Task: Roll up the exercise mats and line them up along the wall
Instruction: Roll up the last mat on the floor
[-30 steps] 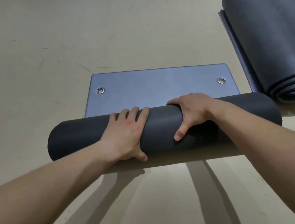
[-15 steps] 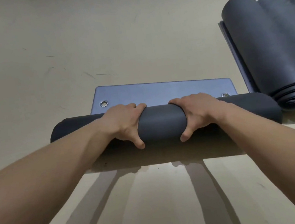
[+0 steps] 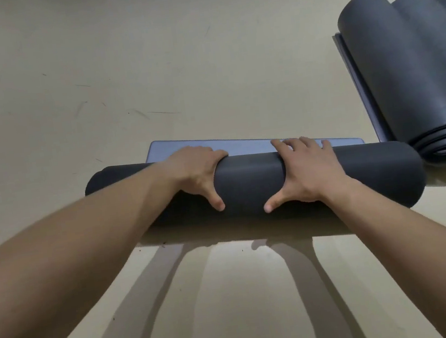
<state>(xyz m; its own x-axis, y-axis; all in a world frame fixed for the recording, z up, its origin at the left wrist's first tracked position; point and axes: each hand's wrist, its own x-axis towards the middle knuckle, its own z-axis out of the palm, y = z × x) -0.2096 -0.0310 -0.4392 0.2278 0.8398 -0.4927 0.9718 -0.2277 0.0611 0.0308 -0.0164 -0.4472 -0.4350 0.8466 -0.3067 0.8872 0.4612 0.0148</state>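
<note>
Mat: the dark roll (image 3: 252, 185) lies crosswise on the beige floor (image 3: 145, 52) in front of you, nearly wound up; only a thin grey strip (image 3: 244, 146) still lies flat behind it.
Left grip: your left hand (image 3: 194, 176) curls over the roll's top, thumb down its near side, clasping it.
Right grip: your right hand (image 3: 307, 171) presses flat on the roll, fingers spread over the top, thumb splayed, not closed.
Other mats: rolled grey mats (image 3: 406, 67) lie side by side at right, near the roll's end.
</note>
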